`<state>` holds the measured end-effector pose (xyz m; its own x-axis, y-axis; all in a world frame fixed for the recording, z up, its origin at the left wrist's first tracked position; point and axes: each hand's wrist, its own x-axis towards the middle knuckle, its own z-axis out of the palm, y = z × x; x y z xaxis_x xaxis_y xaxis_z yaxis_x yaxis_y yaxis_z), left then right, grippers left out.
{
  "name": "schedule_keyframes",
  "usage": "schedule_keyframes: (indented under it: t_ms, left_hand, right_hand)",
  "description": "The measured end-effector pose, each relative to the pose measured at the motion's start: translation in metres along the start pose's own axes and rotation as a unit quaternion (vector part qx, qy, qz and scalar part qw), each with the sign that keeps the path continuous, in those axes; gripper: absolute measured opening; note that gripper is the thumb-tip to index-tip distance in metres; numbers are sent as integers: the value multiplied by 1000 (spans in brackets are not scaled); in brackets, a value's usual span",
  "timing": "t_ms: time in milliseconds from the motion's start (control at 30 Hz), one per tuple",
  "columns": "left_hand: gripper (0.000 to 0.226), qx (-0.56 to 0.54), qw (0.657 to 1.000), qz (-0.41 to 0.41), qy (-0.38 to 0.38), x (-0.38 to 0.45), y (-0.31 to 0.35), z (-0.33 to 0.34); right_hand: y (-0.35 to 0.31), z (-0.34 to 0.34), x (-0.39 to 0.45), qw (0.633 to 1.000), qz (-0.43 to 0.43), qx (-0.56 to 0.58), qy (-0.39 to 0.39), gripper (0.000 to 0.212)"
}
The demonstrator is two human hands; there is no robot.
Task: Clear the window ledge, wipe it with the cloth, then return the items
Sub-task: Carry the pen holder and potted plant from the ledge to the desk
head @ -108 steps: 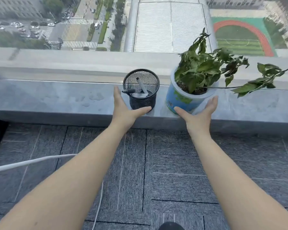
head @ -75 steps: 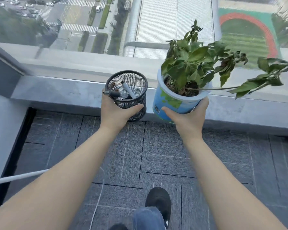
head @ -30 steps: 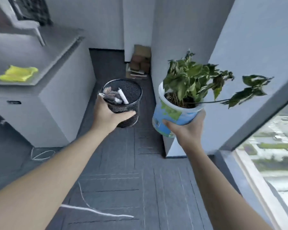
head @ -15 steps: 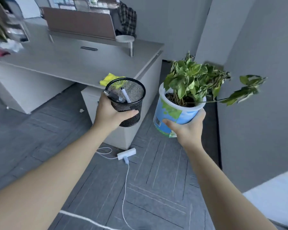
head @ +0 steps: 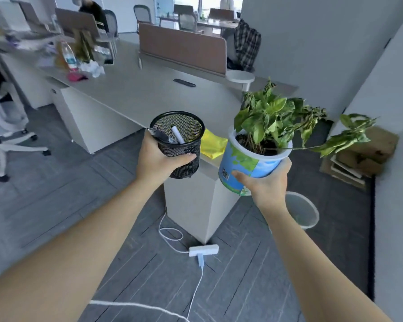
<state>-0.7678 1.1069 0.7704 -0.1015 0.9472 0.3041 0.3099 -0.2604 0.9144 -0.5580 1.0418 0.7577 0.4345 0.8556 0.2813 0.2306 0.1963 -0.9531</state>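
Note:
My left hand [head: 157,160] grips a black mesh pen holder [head: 184,145] with pens inside, held in the air just before the desk corner. My right hand [head: 265,184] holds a potted plant [head: 249,163] from below; its pot is blue and white and its green leaves spread to the right. A yellow cloth [head: 212,142] lies on the near corner of the grey desk [head: 149,94], partly hidden between the two held items. The window ledge is out of view.
A white power strip [head: 204,250] and its cable lie on the floor below the desk corner. A white waste bin [head: 301,211] stands at the right, cardboard boxes [head: 363,156] beyond it. Clutter, a desk divider [head: 184,49], an office chair [head: 7,126] and a seated person are farther back.
I lifted both items off the window ledge and turned away from it toward the desk. In the last half second the desk corner and yellow cloth have come closer.

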Motion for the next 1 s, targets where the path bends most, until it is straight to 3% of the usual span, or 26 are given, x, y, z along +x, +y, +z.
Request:
schedule_keyframes:
  t_ms: [167, 333, 667, 1000]
  left_hand:
    - [84, -9, 1000, -5, -6, 82, -46, 8]
    - [73, -18, 999, -12, -32, 198, -115, 25]
    - [74, -11, 989, -64, -134, 399, -229, 72]
    - [72, -10, 984, -103, -146, 474, -322, 106]
  right_hand:
    - [26, 54, 62, 1000, 20, -6, -9, 77]
    - [65, 134, 138, 998, 62, -7, 14, 74]
    - [148, 274, 300, 991, 114, -33, 65, 74]
    - [236, 337, 378, 985, 132, -82, 81, 80]
